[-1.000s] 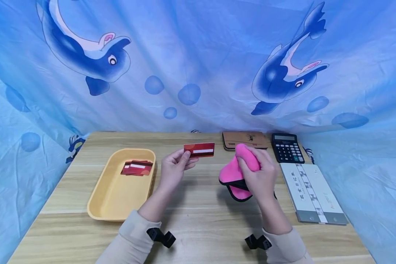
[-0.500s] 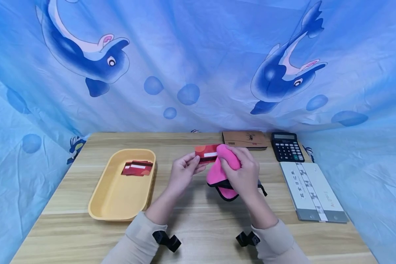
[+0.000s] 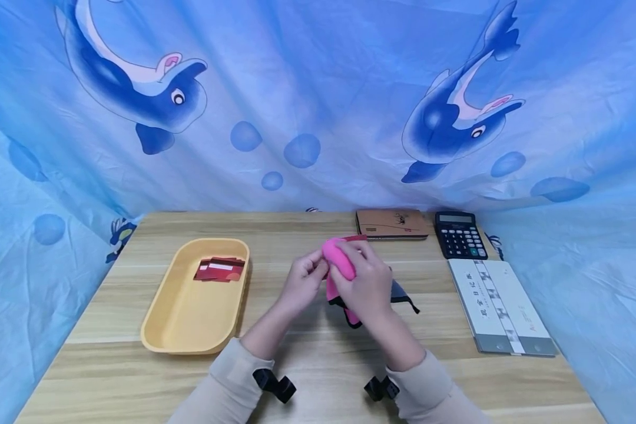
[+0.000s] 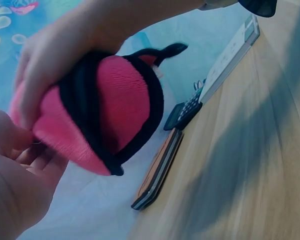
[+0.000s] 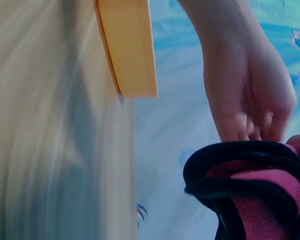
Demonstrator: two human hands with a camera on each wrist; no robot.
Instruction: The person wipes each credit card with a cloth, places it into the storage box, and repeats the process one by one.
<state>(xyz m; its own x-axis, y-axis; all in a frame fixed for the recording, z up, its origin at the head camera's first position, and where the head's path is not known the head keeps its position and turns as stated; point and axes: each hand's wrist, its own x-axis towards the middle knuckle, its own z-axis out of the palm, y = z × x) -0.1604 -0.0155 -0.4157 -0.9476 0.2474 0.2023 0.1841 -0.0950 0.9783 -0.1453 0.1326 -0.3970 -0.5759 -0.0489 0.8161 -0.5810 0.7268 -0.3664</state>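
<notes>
Above the middle of the table, in the head view, my right hand point(image 3: 368, 285) grips a folded pink cloth point(image 3: 339, 259) with black edging. The cloth is wrapped over a red card point(image 3: 360, 238), of which only a strip shows at the top. My left hand point(image 3: 302, 282) pinches the card's left end, its fingertips right against the cloth. In the left wrist view, the black-edged folds of the cloth point(image 4: 125, 95) hang open below the right hand, and the card is hidden. The right wrist view shows the left hand point(image 5: 250, 90) just behind the cloth's edge.
A yellow tray point(image 3: 196, 321) on the left holds a small pile of red cards point(image 3: 219, 270). At the back lies a brown wallet point(image 3: 392, 224), with a black calculator point(image 3: 460, 235) beside it. A white and grey notebook point(image 3: 500, 306) lies at the right.
My hands have come together: the right hand moved left with the pink cloth, the left hand moved slightly right with the card. The cloth now covers most of the card.
</notes>
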